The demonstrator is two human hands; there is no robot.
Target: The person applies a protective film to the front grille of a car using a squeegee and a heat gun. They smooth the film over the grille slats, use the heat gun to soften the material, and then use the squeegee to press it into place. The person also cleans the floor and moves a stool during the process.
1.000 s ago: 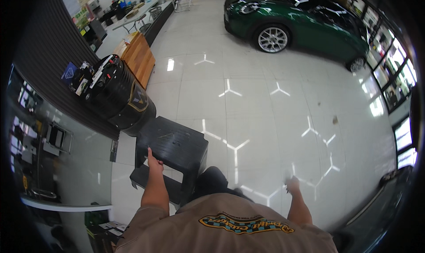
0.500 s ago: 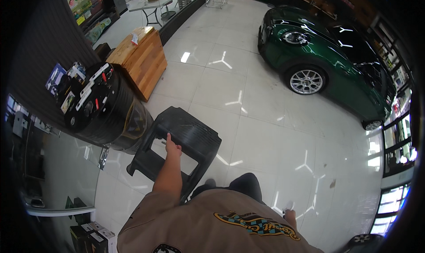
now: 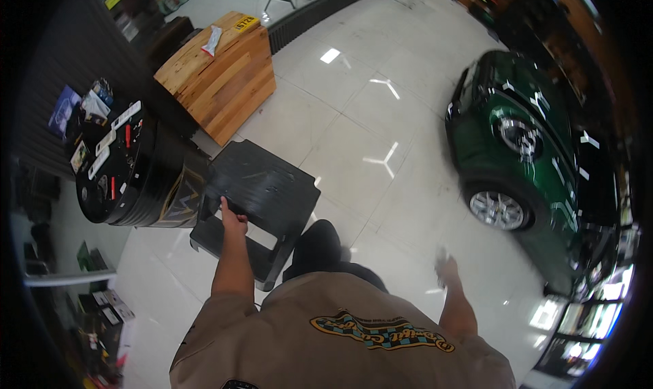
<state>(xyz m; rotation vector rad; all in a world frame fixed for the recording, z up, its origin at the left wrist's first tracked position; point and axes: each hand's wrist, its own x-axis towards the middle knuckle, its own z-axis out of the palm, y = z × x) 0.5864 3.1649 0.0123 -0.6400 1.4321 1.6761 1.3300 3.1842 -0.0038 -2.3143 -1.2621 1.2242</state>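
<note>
My left hand [image 3: 233, 221] grips the edge of a black plastic step stool [image 3: 265, 178] beside its rectangular opening. The index finger lies stretched along the plastic while the other fingers curl in. The stool is tilted, its ribbed top facing up and away from me, just ahead of my left leg. Out to my right, over the tiled floor, my right hand [image 3: 449, 272] is smeared by motion. Something pale, too blurred to name, shows at its fingers.
Left of the stool stands a black drum [image 3: 153, 178] with tools and small boxes on top. Behind it is a wooden box [image 3: 231, 76] bearing a small packet [image 3: 213, 40]. A green car [image 3: 530, 144] is parked on the right. Glossy tiled floor [image 3: 340, 144] lies between.
The stool and my left hand have shifted left in view, nearer the drum and wooden box. My right arm has swung forward. The view has turned, so the car appears lower and farther right.
</note>
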